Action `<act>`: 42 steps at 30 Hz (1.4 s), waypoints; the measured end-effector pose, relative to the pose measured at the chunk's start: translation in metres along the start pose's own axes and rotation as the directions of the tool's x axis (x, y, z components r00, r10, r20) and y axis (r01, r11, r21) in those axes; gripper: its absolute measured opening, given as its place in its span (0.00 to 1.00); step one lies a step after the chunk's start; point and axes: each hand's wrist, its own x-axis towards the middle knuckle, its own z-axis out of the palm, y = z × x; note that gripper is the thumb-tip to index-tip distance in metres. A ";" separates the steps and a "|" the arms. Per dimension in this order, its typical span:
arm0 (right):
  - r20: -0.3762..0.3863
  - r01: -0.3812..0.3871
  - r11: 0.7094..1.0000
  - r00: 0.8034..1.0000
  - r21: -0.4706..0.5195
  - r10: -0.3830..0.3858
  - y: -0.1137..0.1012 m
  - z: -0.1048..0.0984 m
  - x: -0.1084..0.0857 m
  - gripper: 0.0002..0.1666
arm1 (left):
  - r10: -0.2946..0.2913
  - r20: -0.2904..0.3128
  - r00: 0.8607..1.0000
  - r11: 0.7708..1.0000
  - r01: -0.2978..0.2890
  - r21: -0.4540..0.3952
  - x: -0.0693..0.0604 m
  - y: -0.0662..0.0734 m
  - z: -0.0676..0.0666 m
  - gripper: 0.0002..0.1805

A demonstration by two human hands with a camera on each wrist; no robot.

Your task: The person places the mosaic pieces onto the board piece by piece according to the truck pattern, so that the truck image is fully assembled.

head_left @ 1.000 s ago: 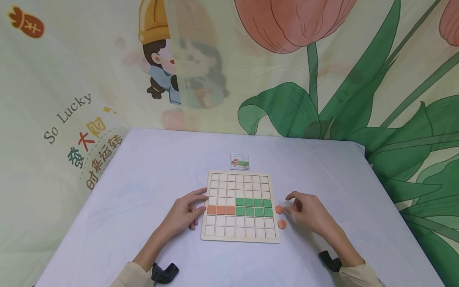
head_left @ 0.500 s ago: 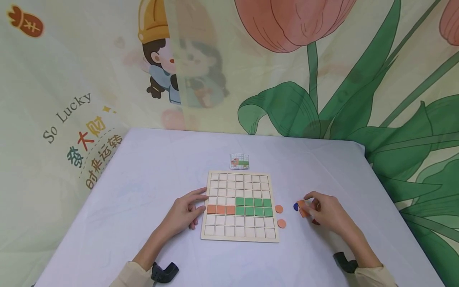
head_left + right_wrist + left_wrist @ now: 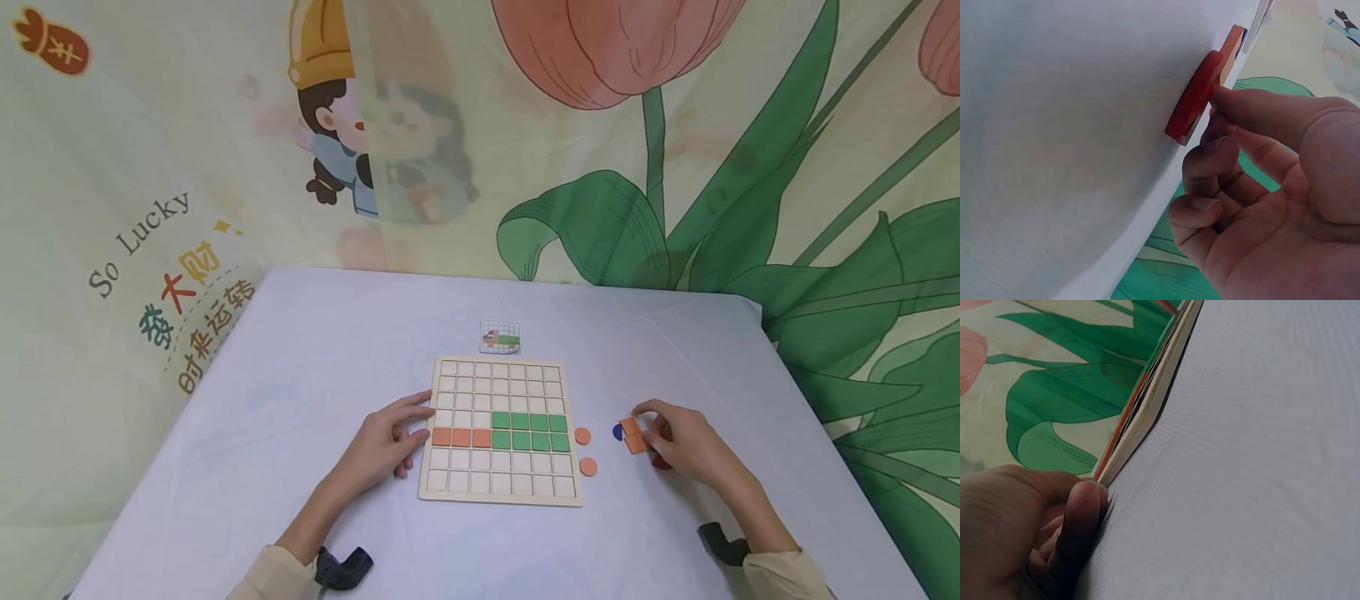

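Note:
In the head view, my left hand [image 3: 382, 442] touches the left edge of a pale wooden grid board [image 3: 501, 492] with its thumb and forefingers. Green square tiles [image 3: 529, 432] fill two rows on the board's right side, and three orange-red tiles [image 3: 461, 437] lie left of them. My right hand [image 3: 678, 446] is over a small group of loose pieces: orange square tiles [image 3: 633, 435], a blue round piece [image 3: 618, 432] and a red piece [image 3: 1196, 97]. Its thumb touches the group in the right wrist view; the index fingertip is hidden there, so a grip is unclear.
Two orange round pieces [image 3: 582, 436] lie just beyond the board's right edge. A small card [image 3: 500, 337] with a coloured grid picture lies behind the board. White cloth [image 3: 300, 367] covers the table, and a printed curtain [image 3: 435, 150] hangs behind it.
My right hand has moved right, from beside the orange round pieces to the group of loose tiles. Since half a second ago, two orange tiles show more separately. My left hand stays at the board.

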 end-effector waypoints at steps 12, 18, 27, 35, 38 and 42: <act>0.019 -0.004 1.000 1.000 0.013 0.004 -0.001 0.003 0.004 0.19 | 0.000 0.003 1.000 1.000 0.000 -0.003 0.000 0.001 -0.001 0.22; 0.022 0.013 1.000 1.000 0.010 -0.013 0.002 0.003 0.003 0.17 | -0.003 0.001 1.000 1.000 0.003 0.001 0.000 0.002 0.000 0.22; 0.019 -0.016 1.000 1.000 0.017 0.016 -0.004 0.001 0.004 0.19 | 0.003 0.002 1.000 1.000 -0.003 0.004 0.000 0.002 0.000 0.22; 0.006 0.019 0.999 1.000 0.033 -0.019 -0.022 0.003 0.001 0.19 | -0.007 0.000 1.000 1.000 0.007 0.006 0.000 0.002 -0.001 0.22; -0.012 0.050 0.999 0.999 0.018 -0.049 -0.031 0.005 0.001 0.18 | -0.004 0.001 1.000 1.000 0.004 0.004 0.000 0.002 0.000 0.22; -0.034 0.107 0.994 0.994 0.013 -0.107 -0.042 0.010 0.001 0.17 | -0.003 0.000 1.000 1.000 0.003 0.004 0.000 0.002 0.000 0.22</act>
